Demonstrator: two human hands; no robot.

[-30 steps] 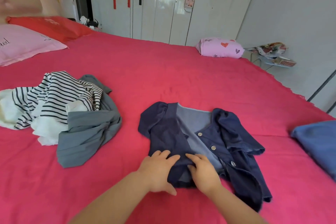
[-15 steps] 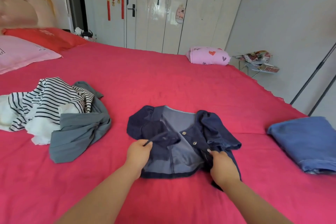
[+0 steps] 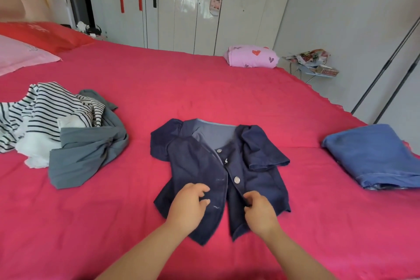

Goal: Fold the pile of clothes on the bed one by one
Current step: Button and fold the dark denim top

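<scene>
At ten o'clock sits the pile (image 3: 68,129) that we have not folded yet. It has a striped shirt (image 3: 52,106) on top and a grey cloth (image 3: 86,154) hanging out toward us.

Right in front of us, at twelve o'clock, the dark blue top (image 3: 197,161) lies flat on the bed (image 3: 181,88). Its two front halves meet in the middle and its short sleeves stick out to the sides. Our left hand (image 3: 188,205) rests on the left front half with bent fingers. It is blurry, so we cannot tell if it pinches the cloth. Our right hand (image 3: 260,211) curls its fingers round the middle edge of the right front half, just under the lowest button (image 3: 237,180).

We think we are at the start of this top: laying it straight and closing the front. Next we need to tuck the sleeves in and fold the sides over, and the front must not slide open while we do it.

At three o'clock a folded blue cloth (image 3: 372,154) lies near the bed's right edge. The new fold can go beside it, but not farther right, or it may slip off.

There is lots of bare red bed at twelve o'clock behind the top, and some on both sides.
</scene>
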